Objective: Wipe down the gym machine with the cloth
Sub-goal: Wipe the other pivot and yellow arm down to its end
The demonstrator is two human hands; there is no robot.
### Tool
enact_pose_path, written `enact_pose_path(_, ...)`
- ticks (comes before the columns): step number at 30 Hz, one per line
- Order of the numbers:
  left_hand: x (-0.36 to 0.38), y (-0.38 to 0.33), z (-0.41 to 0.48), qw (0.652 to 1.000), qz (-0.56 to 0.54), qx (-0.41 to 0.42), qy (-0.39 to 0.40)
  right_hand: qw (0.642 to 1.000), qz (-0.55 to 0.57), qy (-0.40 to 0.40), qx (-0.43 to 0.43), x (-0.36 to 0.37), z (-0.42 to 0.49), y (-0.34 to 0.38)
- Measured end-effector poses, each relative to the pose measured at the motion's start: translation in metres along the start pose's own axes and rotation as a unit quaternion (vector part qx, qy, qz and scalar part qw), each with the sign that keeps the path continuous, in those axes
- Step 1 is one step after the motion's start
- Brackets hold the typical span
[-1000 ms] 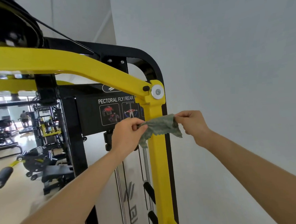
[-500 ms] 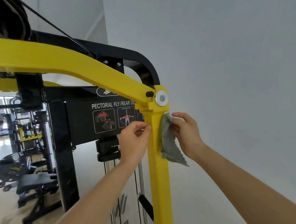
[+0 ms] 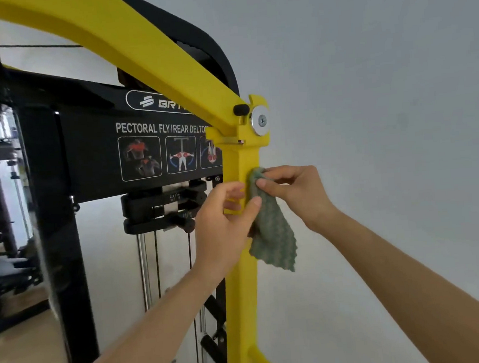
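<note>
The gym machine has an upright yellow post (image 3: 243, 308) hinged to a sloping yellow arm (image 3: 144, 46) at a silver pivot bolt (image 3: 260, 120). A green cloth (image 3: 273, 235) hangs down the post's right side just below the hinge. My right hand (image 3: 298, 191) pinches the cloth's top and holds it against the post. My left hand (image 3: 224, 227) curls round the post from the left, with its thumb tip lying on the cloth.
Behind the post are a black panel (image 3: 97, 151) reading "PECTORAL FLY/REAR DELTOID", the black weight stack top (image 3: 161, 209) and its guide rods. A grey wall (image 3: 382, 86) stands close on the right. Other gym equipment shows at far left.
The cloth, first stretched between both hands, was let go by my left hand and now hangs from my right. My left hand has come back onto the post. The view moved closer.
</note>
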State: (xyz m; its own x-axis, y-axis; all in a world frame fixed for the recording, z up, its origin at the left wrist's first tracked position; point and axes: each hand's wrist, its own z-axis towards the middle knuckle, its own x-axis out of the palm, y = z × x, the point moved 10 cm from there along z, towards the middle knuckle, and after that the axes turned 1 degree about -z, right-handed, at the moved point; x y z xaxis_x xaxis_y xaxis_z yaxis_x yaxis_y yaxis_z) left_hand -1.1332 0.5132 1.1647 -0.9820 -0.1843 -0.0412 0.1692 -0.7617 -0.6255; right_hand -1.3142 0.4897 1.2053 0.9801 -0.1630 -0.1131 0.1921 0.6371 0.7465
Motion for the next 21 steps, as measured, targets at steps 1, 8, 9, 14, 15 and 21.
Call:
enact_pose_path(1,-0.001,-0.003,0.002,1.000,-0.021,0.007,-0.001,1.000,-0.012,0.026,-0.002,0.000,-0.003,0.002)
enact_pose_path(8,0.028,-0.002,0.005,0.975,-0.032,-0.038,0.217,0.974,-0.069,0.218,-0.003,0.012,-0.032,0.020)
enact_pose_path(9,0.030,0.000,0.003,0.970,-0.021,-0.050,0.238,0.973,-0.070,0.220,-0.003,0.011,-0.032,0.021)
enact_pose_path(14,0.021,0.013,-0.007,0.956,0.045,-0.098,0.274,0.969,-0.149,0.194,-0.024,0.002,-0.027,0.015)
enact_pose_path(15,0.017,0.016,-0.008,0.955,0.055,-0.115,0.269,0.964,-0.177,0.193,-0.032,0.001,-0.027,0.013)
enact_pose_path(21,0.001,0.011,-0.007,0.958,0.049,-0.144,0.244,0.955,-0.223,0.193,-0.036,-0.012,-0.021,-0.003)
